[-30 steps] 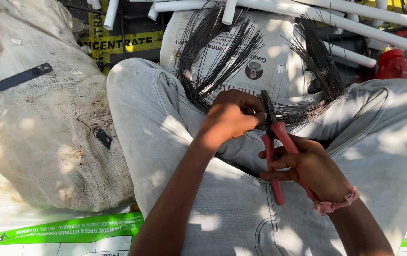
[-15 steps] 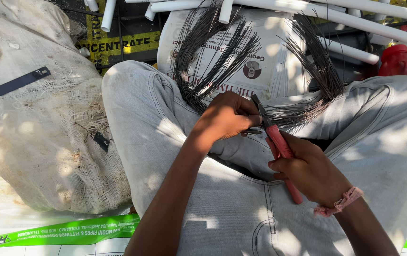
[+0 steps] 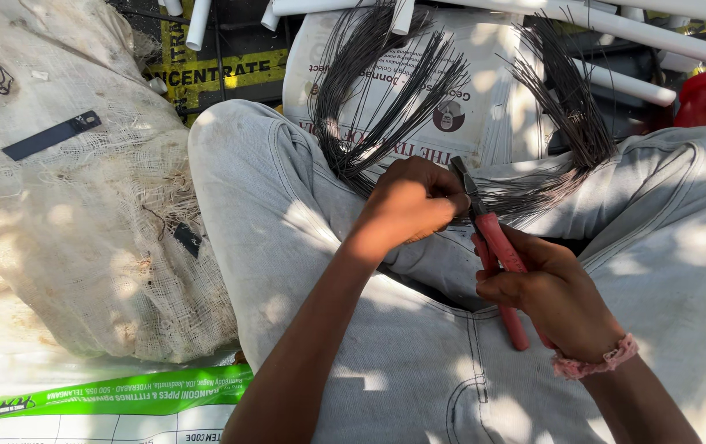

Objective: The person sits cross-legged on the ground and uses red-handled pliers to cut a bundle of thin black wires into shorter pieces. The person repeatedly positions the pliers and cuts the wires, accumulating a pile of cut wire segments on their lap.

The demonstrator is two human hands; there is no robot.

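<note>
Sacks (image 3: pixel 82 247) and white pipes (image 3: pixel 616 82) around lap. Left hand (image 3: pixel 410 205) fisted tight on black wire bundle (image 3: pixel 386 99) over knees; right hand (image 3: pixel 554 292) closed round red pliers (image 3: pixel 497 247), nose at wires.

The bare left arm reached up from the bottom edge, forearm slanting toward the middle of the lap. The left hand (image 3: pixel 415 201) was curled into a loose fist, knuckles up and fingers tucked under, closed on something hidden beneath it. The right arm came in from the lower right corner, its wrist bent slightly inward. The right hand (image 3: pixel 554 292) sat lower and nearer the body, fingers wrapped in a firm grip, thumb on the near side. Both hands were close together, nearly touching, above the thighs.
</note>
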